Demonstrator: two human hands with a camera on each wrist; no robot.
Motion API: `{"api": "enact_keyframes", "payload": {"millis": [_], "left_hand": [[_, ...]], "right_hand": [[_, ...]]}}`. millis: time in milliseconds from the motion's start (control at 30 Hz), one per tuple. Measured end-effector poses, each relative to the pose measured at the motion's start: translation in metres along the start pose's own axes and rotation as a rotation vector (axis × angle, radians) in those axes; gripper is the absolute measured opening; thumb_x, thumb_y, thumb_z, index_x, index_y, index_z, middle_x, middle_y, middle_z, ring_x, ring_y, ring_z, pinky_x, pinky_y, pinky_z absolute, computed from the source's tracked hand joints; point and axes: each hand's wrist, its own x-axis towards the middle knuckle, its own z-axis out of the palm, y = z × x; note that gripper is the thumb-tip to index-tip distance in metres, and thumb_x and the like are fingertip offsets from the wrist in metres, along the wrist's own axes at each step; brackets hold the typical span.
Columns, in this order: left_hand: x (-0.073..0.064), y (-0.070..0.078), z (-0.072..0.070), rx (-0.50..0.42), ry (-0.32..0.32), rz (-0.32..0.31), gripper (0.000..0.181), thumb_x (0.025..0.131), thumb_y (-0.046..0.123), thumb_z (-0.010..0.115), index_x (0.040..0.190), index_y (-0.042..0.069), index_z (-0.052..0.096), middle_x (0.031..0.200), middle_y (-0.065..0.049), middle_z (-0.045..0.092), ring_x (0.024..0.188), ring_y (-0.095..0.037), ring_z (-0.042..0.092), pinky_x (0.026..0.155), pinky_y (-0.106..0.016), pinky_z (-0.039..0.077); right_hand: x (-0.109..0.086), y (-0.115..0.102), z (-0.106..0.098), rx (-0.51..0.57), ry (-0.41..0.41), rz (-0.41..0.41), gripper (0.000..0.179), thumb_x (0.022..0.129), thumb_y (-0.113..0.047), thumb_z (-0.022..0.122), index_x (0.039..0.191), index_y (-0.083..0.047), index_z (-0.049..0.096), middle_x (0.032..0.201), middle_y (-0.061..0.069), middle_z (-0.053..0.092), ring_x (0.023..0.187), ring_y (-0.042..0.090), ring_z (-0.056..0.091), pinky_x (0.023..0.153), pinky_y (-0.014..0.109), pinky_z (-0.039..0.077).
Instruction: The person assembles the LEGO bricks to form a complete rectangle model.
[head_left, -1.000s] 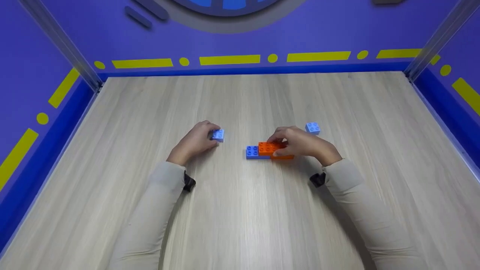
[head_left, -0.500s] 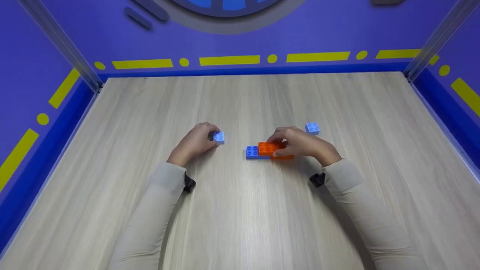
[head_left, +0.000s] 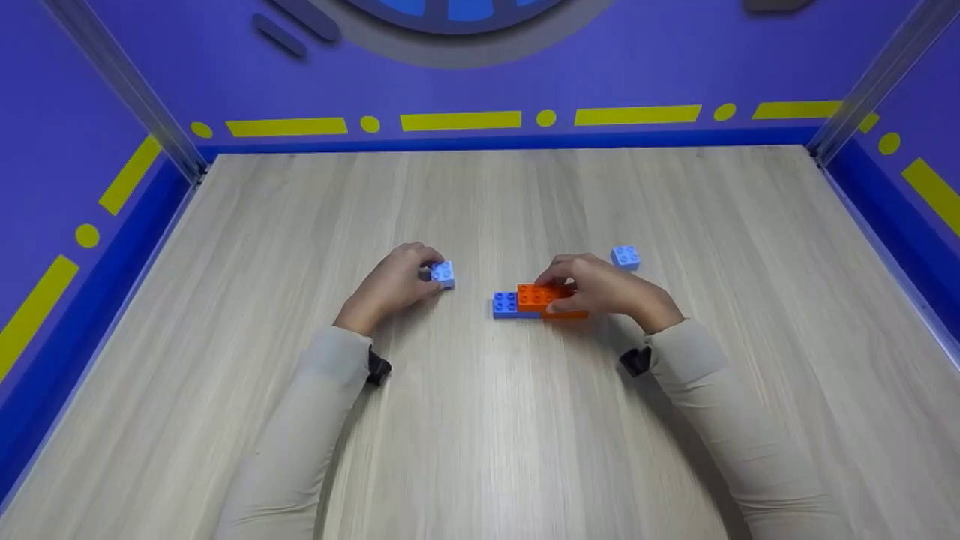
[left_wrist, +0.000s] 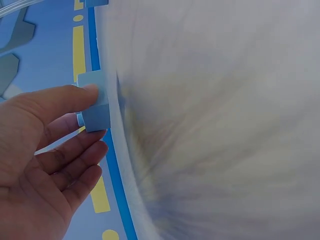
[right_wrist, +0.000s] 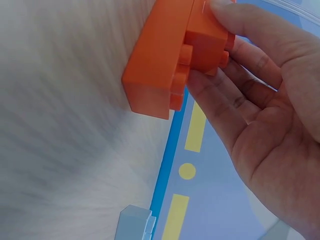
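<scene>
My left hand [head_left: 392, 283] pinches a small light blue toy brick [head_left: 445, 274] between thumb and fingers. In the left wrist view that brick [left_wrist: 95, 114] has the thumb on one side and fingertips at the opposite edge. To the right, my right hand [head_left: 606, 285] grips an upper orange brick [head_left: 529, 300] with thumb and fingers. That brick sits across a blue brick [head_left: 504, 306] and a lower orange brick [right_wrist: 152, 75] lying end to end on the table. The hand covers the stack's right part in the head view. A gap separates the left hand's brick from the stack.
A second small light blue brick [head_left: 625, 257] stands on the table, behind and right of the stack. The wood-grain table [head_left: 480, 435] is bounded at the back by a purple-blue wall [head_left: 465, 94] with yellow marks, and by similar walls at both sides.
The left hand's light blue brick has shifted slightly to the right and turned a little. The right hand and the stack have stayed in place.
</scene>
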Motion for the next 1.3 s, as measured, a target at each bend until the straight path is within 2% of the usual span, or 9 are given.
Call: {"api": "enact_keyframes", "payload": {"millis": [400, 600, 1000, 1300], "left_hand": [[-0.003, 0.008, -0.002, -0.006, 0.001, 0.034, 0.032, 0.087, 0.011, 0.069, 0.118, 0.005, 0.065, 0.117, -0.008, 0.062, 0.113, -0.025, 0.056, 0.097, -0.038, 0.048], [-0.004, 0.015, -0.003, -0.038, -0.004, 0.036, 0.032, 0.086, 0.011, 0.068, 0.117, 0.006, 0.065, 0.117, -0.007, 0.061, 0.115, -0.024, 0.055, 0.098, -0.038, 0.047], [-0.002, 0.028, -0.002, -0.057, -0.027, 0.12, 0.032, 0.084, 0.01, 0.069, 0.116, 0.005, 0.066, 0.114, -0.008, 0.062, 0.112, -0.026, 0.056, 0.097, -0.038, 0.047], [-0.003, 0.036, 0.003, -0.018, -0.06, 0.17, 0.03, 0.086, 0.011, 0.068, 0.116, 0.007, 0.066, 0.113, -0.006, 0.063, 0.111, -0.024, 0.056, 0.099, -0.038, 0.046]], "right_hand": [[0.001, 0.002, 0.002, 0.011, 0.01, -0.016, 0.035, 0.085, -0.016, 0.073, 0.118, -0.006, 0.066, 0.111, 0.009, 0.063, 0.096, 0.022, 0.058, 0.089, 0.038, 0.053], [0.001, 0.002, 0.002, 0.007, 0.013, -0.02, 0.035, 0.085, -0.016, 0.072, 0.118, -0.006, 0.066, 0.111, 0.009, 0.063, 0.096, 0.022, 0.058, 0.089, 0.038, 0.053], [0.0, 0.003, 0.002, 0.013, 0.024, -0.029, 0.036, 0.085, -0.018, 0.073, 0.118, -0.007, 0.067, 0.111, 0.009, 0.064, 0.096, 0.022, 0.059, 0.088, 0.038, 0.053], [-0.001, 0.003, 0.002, 0.022, 0.018, -0.02, 0.035, 0.085, -0.018, 0.073, 0.118, -0.008, 0.067, 0.109, 0.008, 0.063, 0.097, 0.022, 0.058, 0.089, 0.038, 0.052]]}}
